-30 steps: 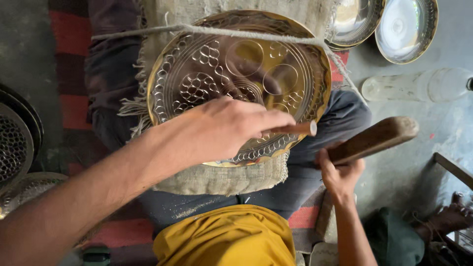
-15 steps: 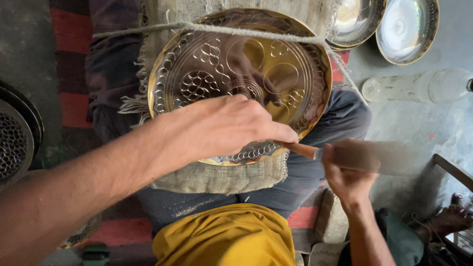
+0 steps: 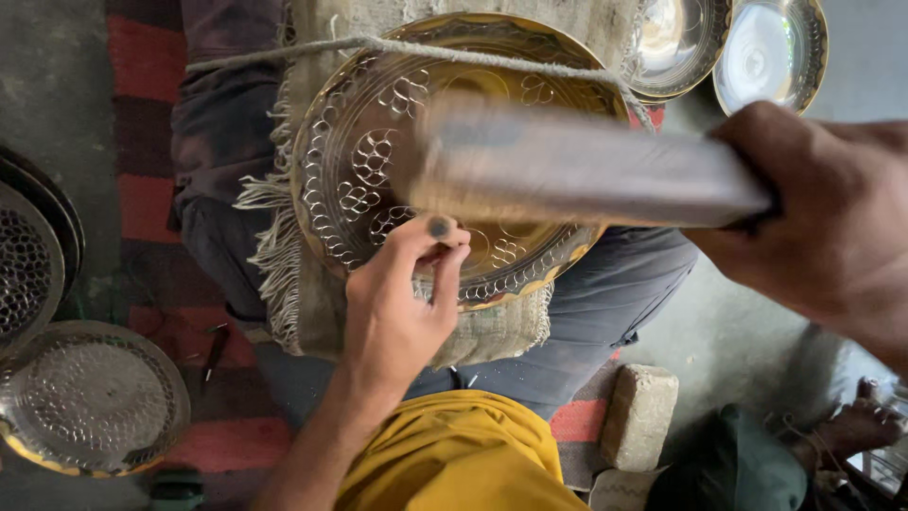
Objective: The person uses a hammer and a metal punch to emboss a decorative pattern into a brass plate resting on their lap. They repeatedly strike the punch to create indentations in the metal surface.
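Two hands worked over one large brass tray (image 3: 378, 170), which lay tilted on a frayed burlap cloth (image 3: 492, 331) across the person's lap and was held down by a pale cord (image 3: 312, 52) running over its upper rim. The tray was round and golden, its broad border chased with rows of small looped, scale-like marks, while its middle stayed smoother and shinier. No package, label or sign showed anywhere in view.

The left hand (image 3: 392, 312) rested on the tray's lower rim, its fingers (image 3: 445, 274) pinched closed around a small tool there, of which almost nothing showed, so its kind could not be told. The right hand (image 3: 832, 227) was clenched around the handle of a wooden mallet (image 3: 567, 170), which was raised above the tray and blurred.

Two shiny metal bowls (image 3: 771, 52) sat on the floor beyond the lap, at upper right. A perforated metal plate (image 3: 90, 397) lay at lower left, near the striped rug (image 3: 142, 114). A stone block (image 3: 638, 416) rested by the knee.
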Tool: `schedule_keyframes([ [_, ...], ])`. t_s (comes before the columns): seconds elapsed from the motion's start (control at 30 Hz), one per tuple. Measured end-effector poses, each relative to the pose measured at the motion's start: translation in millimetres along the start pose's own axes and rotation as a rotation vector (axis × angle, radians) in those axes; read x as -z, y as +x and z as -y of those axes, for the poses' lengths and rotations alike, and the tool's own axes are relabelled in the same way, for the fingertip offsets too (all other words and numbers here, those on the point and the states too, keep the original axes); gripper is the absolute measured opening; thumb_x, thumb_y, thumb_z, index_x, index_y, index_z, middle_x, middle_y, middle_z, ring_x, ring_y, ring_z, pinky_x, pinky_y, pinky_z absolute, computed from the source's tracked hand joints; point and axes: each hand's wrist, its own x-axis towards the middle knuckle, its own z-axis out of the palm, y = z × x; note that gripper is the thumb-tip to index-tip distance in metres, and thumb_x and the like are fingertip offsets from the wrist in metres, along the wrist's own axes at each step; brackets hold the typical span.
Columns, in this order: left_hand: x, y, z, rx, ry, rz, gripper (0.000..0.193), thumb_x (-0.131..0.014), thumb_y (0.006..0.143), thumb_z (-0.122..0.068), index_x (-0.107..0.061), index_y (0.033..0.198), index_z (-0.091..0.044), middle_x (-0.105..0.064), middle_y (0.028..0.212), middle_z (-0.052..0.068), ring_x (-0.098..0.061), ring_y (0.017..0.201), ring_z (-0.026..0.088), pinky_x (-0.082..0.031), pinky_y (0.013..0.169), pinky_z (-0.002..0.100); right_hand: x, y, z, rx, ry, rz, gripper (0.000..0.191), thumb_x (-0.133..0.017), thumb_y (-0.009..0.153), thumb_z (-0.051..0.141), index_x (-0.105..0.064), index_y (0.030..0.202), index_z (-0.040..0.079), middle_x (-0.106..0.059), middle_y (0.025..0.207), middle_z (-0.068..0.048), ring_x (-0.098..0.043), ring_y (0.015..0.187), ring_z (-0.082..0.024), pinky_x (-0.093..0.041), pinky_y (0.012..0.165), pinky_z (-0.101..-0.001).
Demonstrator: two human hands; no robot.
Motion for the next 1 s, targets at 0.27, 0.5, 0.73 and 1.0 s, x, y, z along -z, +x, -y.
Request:
schedule_keyframes([
  [0.27, -5, -7, 2, 0.133, -0.048, -0.035, 0.023, -0.073, 0.097, 0.004, -0.057, 0.112, -0.001, -0.076, 0.106, 0.01, -0.079, 0.098, 0.018, -0.065, 0.084, 0.028, 31, 39, 17, 0.237, -0.186, 0.103, 0.026, -0.084, 0.074, 0.012, -0.068, 0.092, 0.005, -0.066, 0.072, -0.01, -0.07, 0.066, -0.028, -0.054, 0.06, -0.0406],
  [0.5, -3, -9, 6, 0.073, -0.063, -0.026, 0.024, -0.072, 0.099, 0.003, -0.054, 0.115, 0.0, -0.075, 0.107, 0.013, -0.078, 0.099, 0.02, -0.066, 0.085, 0.029, 27, 34, 24, 0.165, -0.073, 0.098, 0.023, -0.086, 0.082, 0.019, -0.069, 0.091, 0.007, -0.066, 0.073, -0.011, -0.069, 0.064, -0.026, -0.054, 0.06, -0.0399],
  [0.73, 12, 16, 13, -0.073, -0.012, 0.264, 0.026, -0.071, 0.098, 0.001, -0.06, 0.121, -0.003, -0.076, 0.102, 0.015, -0.079, 0.091, 0.024, -0.065, 0.077, 0.032, -14, -10, -12, 0.117, -0.169, 0.005, 0.025, -0.087, 0.092, 0.019, -0.065, 0.093, 0.008, -0.068, 0.076, -0.008, -0.071, 0.071, -0.024, -0.054, 0.066, -0.0385],
  [1.0, 21, 86, 4, -0.281, 0.093, 0.926, 0.044, -0.063, 0.09, 0.003, -0.064, 0.13, -0.017, -0.076, 0.087, 0.012, -0.077, 0.077, 0.027, -0.061, 0.068, 0.042, -133, -94, -13, -0.21, 0.403, -0.337, 0.023, -0.081, 0.091, 0.013, -0.065, 0.106, 0.005, -0.067, 0.083, -0.011, -0.065, 0.063, -0.02, -0.053, 0.062, -0.0322],
])
